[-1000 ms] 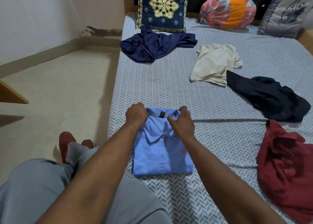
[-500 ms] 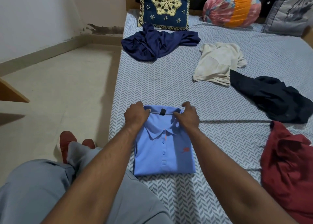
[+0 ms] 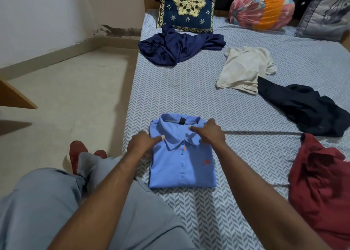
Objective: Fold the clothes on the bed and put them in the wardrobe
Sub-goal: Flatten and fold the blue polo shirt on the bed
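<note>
A light blue polo shirt [image 3: 181,166] lies folded into a neat rectangle near the left edge of the bed [image 3: 170,90], collar up and buttons showing. My left hand [image 3: 143,144] pinches the shirt's left shoulder edge, thumb on top. My right hand [image 3: 209,133] grips the right side of the collar, thumb lying across it. Unfolded clothes lie further off: a navy garment [image 3: 176,45], a cream shirt [image 3: 244,70], a black garment [image 3: 306,105] and a dark red garment [image 3: 322,177]. No wardrobe is in view.
A blue embroidered cushion [image 3: 187,5], a pink and orange bolster [image 3: 261,9] and a grey pillow [image 3: 329,13] line the headboard. Beige floor [image 3: 66,98] lies left of the bed, with a wooden corner [image 3: 13,96]. My grey-trousered knee [image 3: 56,202] rests on the bed's edge.
My left hand has slid from the top of the collar down to the left shoulder edge. The collar's back and label are now uncovered. My right hand stays at the collar's right side.
</note>
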`<state>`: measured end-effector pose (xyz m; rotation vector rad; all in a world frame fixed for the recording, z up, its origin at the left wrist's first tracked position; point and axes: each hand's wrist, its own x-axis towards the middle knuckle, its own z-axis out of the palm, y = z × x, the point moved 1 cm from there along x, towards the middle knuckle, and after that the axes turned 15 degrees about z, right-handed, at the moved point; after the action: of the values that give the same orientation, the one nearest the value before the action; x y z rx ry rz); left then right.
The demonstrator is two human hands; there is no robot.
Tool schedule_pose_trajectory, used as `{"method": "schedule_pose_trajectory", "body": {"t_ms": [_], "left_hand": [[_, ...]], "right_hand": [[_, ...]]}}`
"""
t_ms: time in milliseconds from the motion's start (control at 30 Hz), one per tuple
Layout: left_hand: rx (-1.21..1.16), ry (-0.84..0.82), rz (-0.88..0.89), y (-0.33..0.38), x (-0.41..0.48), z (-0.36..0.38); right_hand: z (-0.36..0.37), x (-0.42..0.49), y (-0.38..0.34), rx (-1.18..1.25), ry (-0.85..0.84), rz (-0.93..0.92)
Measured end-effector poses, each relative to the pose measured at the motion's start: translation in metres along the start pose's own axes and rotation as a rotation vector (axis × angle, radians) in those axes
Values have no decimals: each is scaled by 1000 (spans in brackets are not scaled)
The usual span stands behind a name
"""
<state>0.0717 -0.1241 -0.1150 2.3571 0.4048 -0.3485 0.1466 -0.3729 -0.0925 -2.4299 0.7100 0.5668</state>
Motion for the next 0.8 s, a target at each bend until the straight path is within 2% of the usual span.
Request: {"method": "schedule_pose_trajectory", "body": {"t_ms": [67, 133, 200, 267, 400, 533, 700, 800], "left_hand": [[61, -119, 62, -3, -11, 11], [104, -56, 103, -4, -18, 12], [111, 7, 84, -8, -21, 9], [87, 5, 55, -12, -23, 7], [85, -13, 53, -14, -34, 15], [88, 63, 63, -9, -46, 24], [-74, 234, 60, 6, -37, 10], [-116, 244, 59, 16, -22, -4]], "right_hand": [[12, -6, 4, -57, -52, -44], [22, -9, 5, 1, -38, -71], [24, -9, 8, 161, -82, -34], [20, -10, 17, 262, -70, -3], [4, -23, 47, 196, 101, 46], [14, -23, 74, 73, 35, 36], [5, -14, 60, 231, 115, -29], [0, 5, 45, 233, 90, -74]]}}
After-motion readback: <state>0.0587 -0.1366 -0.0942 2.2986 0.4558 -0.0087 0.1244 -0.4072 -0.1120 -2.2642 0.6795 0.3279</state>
